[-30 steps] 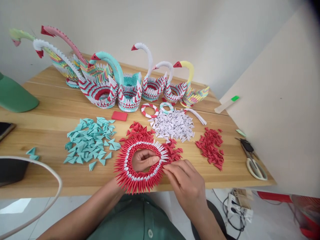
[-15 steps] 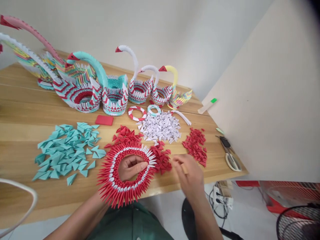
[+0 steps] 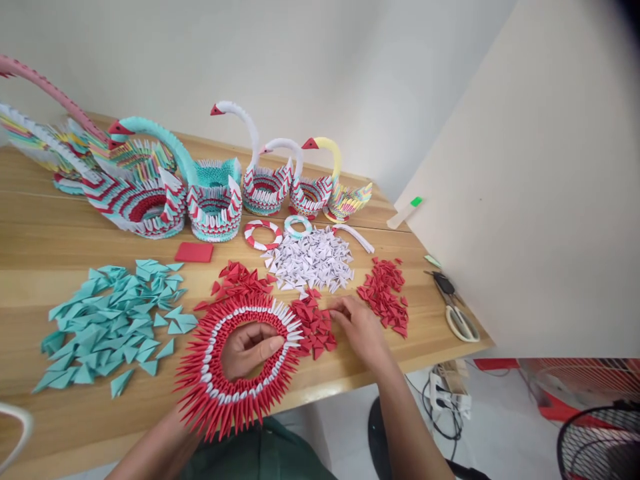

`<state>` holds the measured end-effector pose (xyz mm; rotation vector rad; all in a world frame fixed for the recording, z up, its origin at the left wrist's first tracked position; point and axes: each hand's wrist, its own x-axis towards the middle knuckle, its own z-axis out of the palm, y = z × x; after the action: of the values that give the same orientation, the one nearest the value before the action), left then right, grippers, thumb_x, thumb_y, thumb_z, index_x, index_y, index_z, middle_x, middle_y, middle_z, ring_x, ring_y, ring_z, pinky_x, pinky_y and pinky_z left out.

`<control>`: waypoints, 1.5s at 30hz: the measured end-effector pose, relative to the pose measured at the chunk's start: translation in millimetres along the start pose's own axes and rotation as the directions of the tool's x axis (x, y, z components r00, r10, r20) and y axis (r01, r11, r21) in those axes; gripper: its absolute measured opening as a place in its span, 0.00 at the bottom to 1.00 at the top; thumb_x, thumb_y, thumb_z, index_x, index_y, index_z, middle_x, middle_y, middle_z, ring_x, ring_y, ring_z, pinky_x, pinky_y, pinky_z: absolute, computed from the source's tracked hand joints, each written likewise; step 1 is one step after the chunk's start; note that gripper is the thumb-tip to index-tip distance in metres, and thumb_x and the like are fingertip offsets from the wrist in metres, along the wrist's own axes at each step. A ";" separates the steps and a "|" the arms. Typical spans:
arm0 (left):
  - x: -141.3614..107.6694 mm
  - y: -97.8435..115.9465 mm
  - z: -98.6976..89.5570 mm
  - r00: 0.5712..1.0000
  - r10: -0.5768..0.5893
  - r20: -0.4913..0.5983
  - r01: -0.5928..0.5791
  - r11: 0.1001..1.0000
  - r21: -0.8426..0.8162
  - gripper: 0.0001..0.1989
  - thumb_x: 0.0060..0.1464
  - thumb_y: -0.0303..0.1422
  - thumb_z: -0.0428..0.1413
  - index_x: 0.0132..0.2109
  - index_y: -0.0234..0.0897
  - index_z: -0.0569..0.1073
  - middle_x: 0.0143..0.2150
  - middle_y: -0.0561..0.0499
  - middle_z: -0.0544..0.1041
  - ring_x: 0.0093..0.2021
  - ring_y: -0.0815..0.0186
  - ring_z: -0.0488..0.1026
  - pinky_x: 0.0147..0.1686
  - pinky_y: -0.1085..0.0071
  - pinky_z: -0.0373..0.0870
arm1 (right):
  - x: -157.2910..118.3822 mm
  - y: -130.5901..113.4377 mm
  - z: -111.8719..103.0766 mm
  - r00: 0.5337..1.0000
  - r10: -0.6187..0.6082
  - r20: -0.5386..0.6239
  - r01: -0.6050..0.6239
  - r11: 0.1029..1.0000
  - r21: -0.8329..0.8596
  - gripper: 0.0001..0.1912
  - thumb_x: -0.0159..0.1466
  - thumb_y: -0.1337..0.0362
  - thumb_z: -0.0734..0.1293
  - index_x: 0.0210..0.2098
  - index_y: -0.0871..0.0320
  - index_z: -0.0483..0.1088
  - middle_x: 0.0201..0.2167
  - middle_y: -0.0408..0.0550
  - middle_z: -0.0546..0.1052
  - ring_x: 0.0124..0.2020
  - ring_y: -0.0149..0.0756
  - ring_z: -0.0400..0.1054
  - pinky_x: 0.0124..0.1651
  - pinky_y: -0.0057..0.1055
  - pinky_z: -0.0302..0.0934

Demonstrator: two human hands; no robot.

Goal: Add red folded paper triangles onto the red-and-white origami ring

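Observation:
A spiky ring of folded red and white paper pieces (image 3: 225, 395) is gripped by my left hand (image 3: 250, 348), whose fingers come through its middle and whose thumb presses on the right side of the rim. White tips show at the ring's upper right. My right hand (image 3: 359, 328) reaches to the right edge of a pile of red paper triangles (image 3: 314, 327), fingertips pinched together; whether a piece is between them is too small to tell. A heap of white triangles (image 3: 315, 260) lies just behind.
Turquoise triangles (image 3: 110, 320) spread at the left; more red ones (image 3: 384, 293) lie at the right. Paper swans (image 3: 215, 213) line the back. Also on the table (image 3: 30, 247) are a red-and-white ring (image 3: 263, 235), a red block (image 3: 194, 252) and scissors (image 3: 460, 323).
My right hand has come down and forward to the edge of the red pile. The view has shifted, so the table's contents appear further left. My left hand still holds the ring.

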<state>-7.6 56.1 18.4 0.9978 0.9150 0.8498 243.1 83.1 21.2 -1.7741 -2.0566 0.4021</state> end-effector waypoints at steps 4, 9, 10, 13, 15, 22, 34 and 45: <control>1.8 -10.0 0.1 0.998 0.037 -0.047 -0.040 0.997 -0.060 0.16 0.41 0.43 0.64 0.26 0.35 0.71 0.15 0.59 0.61 0.18 0.74 0.57 0.21 0.75 0.57 | -14.0 -2.5 -0.5 0.996 0.031 -0.087 -0.022 0.994 0.105 0.06 0.63 0.64 0.65 0.29 0.57 0.70 0.29 0.45 0.77 0.32 0.38 0.71 0.36 0.33 0.63; -1.0 -9.5 -5.8 0.998 0.041 0.053 -0.043 0.999 0.032 0.14 0.46 0.41 0.62 0.28 0.33 0.73 0.21 0.53 0.70 0.22 0.71 0.64 0.23 0.75 0.59 | -44.0 -26.3 -5.4 0.978 0.150 -0.147 -0.061 0.873 0.484 0.06 0.62 0.60 0.67 0.34 0.57 0.73 0.26 0.45 0.79 0.29 0.37 0.74 0.33 0.31 0.68; -2.2 -8.5 -6.6 0.996 0.055 0.066 -0.057 0.998 0.039 0.14 0.47 0.41 0.62 0.28 0.33 0.74 0.22 0.53 0.71 0.23 0.71 0.64 0.23 0.75 0.60 | -48.9 -32.3 -6.5 0.982 0.143 -0.124 -0.053 0.837 0.544 0.06 0.62 0.61 0.67 0.35 0.57 0.74 0.27 0.46 0.79 0.29 0.37 0.75 0.33 0.31 0.68; -5.2 -7.0 -8.0 0.991 0.082 0.103 -0.084 0.996 0.019 0.14 0.49 0.42 0.60 0.29 0.34 0.74 0.23 0.53 0.71 0.23 0.71 0.64 0.24 0.75 0.60 | -57.8 -46.2 -7.4 0.993 0.094 -0.067 -0.026 0.752 0.659 0.06 0.61 0.62 0.68 0.36 0.56 0.75 0.29 0.47 0.81 0.29 0.37 0.76 0.33 0.31 0.70; -6.1 -7.7 -9.2 0.992 0.070 0.109 -0.069 0.998 -0.016 0.16 0.46 0.44 0.62 0.27 0.34 0.72 0.20 0.55 0.68 0.21 0.72 0.61 0.23 0.75 0.59 | -59.9 -51.1 -5.9 0.996 0.068 -0.051 -0.014 0.724 0.689 0.05 0.61 0.63 0.68 0.35 0.56 0.75 0.28 0.47 0.81 0.28 0.37 0.76 0.32 0.31 0.70; -7.4 -8.5 -8.0 0.989 0.038 0.142 -0.022 0.993 -0.116 0.18 0.43 0.45 0.64 0.26 0.34 0.70 0.19 0.56 0.68 0.20 0.73 0.60 0.24 0.75 0.60 | -60.6 -59.8 5.3 0.996 0.081 0.035 -0.078 0.630 0.773 0.08 0.63 0.61 0.67 0.40 0.56 0.70 0.27 0.44 0.78 0.28 0.34 0.74 0.33 0.29 0.69; -7.3 -0.9 -1.8 0.985 0.133 0.109 -0.114 0.980 -0.165 0.19 0.42 0.46 0.65 0.25 0.33 0.72 0.19 0.56 0.68 0.20 0.74 0.60 0.26 0.75 0.63 | -71.7 -64.2 2.4 0.981 0.145 0.127 -0.186 0.543 0.819 0.10 0.61 0.59 0.70 0.42 0.53 0.77 0.29 0.46 0.80 0.28 0.33 0.73 0.34 0.29 0.69; -7.0 -5.7 -1.2 0.979 0.131 0.158 -0.091 0.966 -0.242 0.18 0.41 0.44 0.66 0.25 0.32 0.73 0.21 0.54 0.72 0.22 0.73 0.65 0.27 0.75 0.65 | -73.0 -73.3 25.1 0.916 0.179 0.359 -0.347 -0.098 0.933 0.10 0.54 0.56 0.76 0.32 0.54 0.80 0.23 0.43 0.74 0.26 0.27 0.67 0.31 0.23 0.64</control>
<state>-10.4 48.4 14.4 0.9068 0.5995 0.9273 176.0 0.6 25.0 -1.0081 -0.6635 1.6753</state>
